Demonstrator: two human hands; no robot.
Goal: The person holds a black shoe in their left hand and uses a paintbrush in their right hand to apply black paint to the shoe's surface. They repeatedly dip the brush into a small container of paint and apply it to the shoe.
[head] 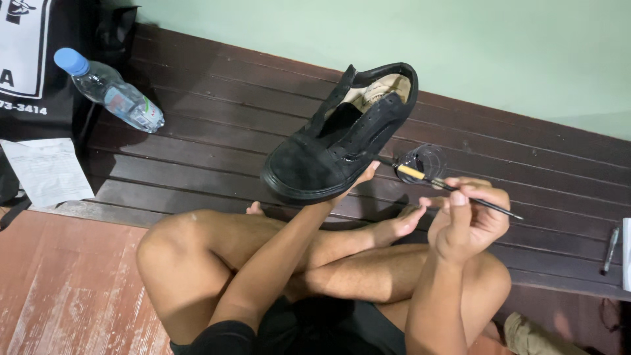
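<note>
Left hand (358, 181) holds up black shoe (342, 135); right hand (468, 220) grips thin brush (447, 186).

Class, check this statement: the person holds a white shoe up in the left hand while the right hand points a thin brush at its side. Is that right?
One detail is wrong: the shoe is black, not white, as the head view shows. The rest stands: the left hand holds it up from below, and the right hand points a thin brush at its side.

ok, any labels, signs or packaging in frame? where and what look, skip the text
Sign: top left corner, white panel, black border and print, on dark backing.
Water bottle: lying on the dark bench, clear plastic, blue cap, pale label with green and red.
Paper sheet: left edge, white, creased, faint print.
</note>
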